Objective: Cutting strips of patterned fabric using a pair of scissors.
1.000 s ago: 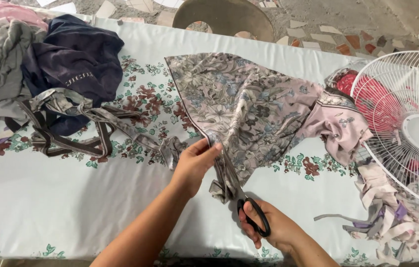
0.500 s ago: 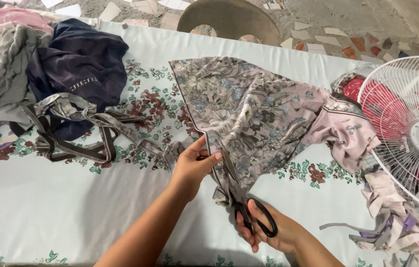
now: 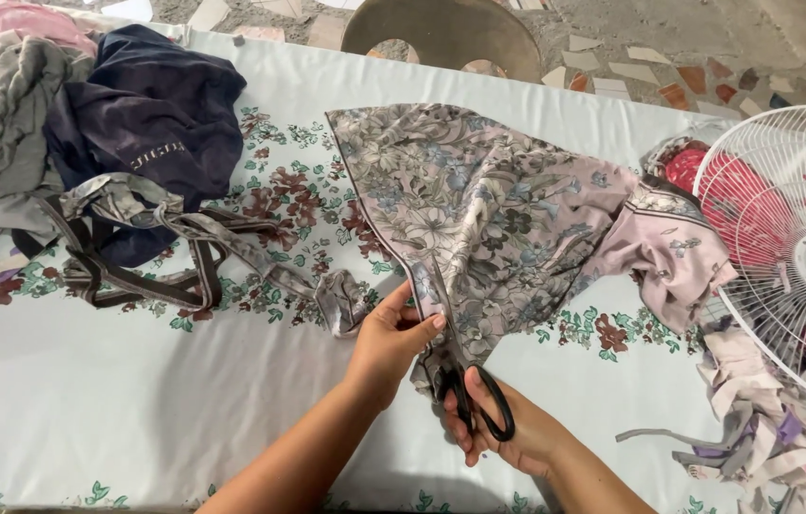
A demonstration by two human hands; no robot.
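Observation:
A grey floral fabric (image 3: 479,209) lies spread on the table with its narrow end pointing toward me. My right hand (image 3: 507,433) grips black-handled scissors (image 3: 465,376), whose blades run up into the fabric's left edge. My left hand (image 3: 388,343) pinches the strip of fabric just left of the blades. A cut strip trails from there to the left across the tablecloth.
A white floral tablecloth (image 3: 117,409) covers the table. A pile of clothes, with a dark navy garment (image 3: 150,124) on top, sits at far left beside tangled fabric strips (image 3: 155,257). A white fan (image 3: 793,247) stands at right above loose strips (image 3: 765,428). A round chair back (image 3: 446,33) is beyond.
The view has shifted slightly. My hands and the scissors stay at the fabric's left edge, with the blades a little further into the cloth.

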